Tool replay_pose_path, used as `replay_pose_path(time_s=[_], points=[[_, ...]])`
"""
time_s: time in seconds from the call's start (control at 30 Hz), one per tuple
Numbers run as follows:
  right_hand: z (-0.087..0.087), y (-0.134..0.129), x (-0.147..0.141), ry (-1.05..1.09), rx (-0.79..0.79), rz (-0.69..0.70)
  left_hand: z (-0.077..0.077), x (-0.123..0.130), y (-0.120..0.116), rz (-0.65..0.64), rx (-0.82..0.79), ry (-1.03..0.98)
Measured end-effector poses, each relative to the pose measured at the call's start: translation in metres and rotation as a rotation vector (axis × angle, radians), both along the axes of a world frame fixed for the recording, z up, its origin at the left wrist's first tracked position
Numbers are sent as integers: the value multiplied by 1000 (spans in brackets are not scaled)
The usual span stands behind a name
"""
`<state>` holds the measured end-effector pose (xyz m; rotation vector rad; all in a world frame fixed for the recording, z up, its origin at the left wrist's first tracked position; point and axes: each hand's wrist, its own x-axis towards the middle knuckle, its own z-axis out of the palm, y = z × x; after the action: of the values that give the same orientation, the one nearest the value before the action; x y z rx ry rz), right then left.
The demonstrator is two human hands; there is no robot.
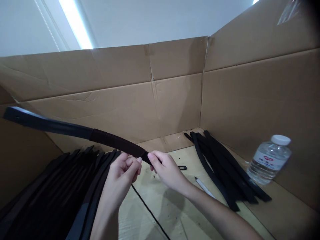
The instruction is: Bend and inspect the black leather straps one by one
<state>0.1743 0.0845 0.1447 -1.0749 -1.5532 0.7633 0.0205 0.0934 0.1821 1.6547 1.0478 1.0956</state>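
Note:
A long, curved dark bar [62, 128] slants from the upper left down to my hands, with a flat blue-black end at far left. Its lower half wears a dark brown wrap [117, 141] of what looks like wound cord. My right hand [166, 166] grips the bar's lower right end between thumb and fingers. Just left of it, my left hand [126, 168] is closed in a pinch against the bar's underside. From beneath those fingers a thin black cord [150, 210] runs down to the bottom edge. The fingertips partly hide where cord and bar meet.
Several similar dark bars [57, 186] are stacked at left. More black strips [217, 166] lie at right, near a water bottle [268, 160], a white pencil-like stick [204, 187] and a small black loop [183, 167]. Cardboard walls [175, 103] enclose the table [140, 220].

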Motion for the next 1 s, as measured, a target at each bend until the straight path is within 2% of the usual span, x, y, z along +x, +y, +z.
replay_pose_path(time_s=[0.17, 0.3, 0.43, 0.63, 0.73, 0.87, 1.0], points=[[-5, 2, -3, 48, -26, 23, -3, 1, 4, -30, 21, -22], [-6, 2, -3, 60, -12, 28, -5, 1, 7, 8, 24, -34], [-6, 4, -2, 80, -51, 61, -7, 0, 5, 64, 82, 24], [-8, 5, -4, 95, -61, 49, -7, 1, 3, 75, 113, 97], [-8, 5, -5, 211, -175, 143, -3, 0, 2, 48, 114, 107], [-5, 5, -3, 392, -386, 347, 4, -4, -3, -47, 81, 151], [-2, 5, 5, 520, -531, 548, 9, -9, -7, -117, 64, 189]])
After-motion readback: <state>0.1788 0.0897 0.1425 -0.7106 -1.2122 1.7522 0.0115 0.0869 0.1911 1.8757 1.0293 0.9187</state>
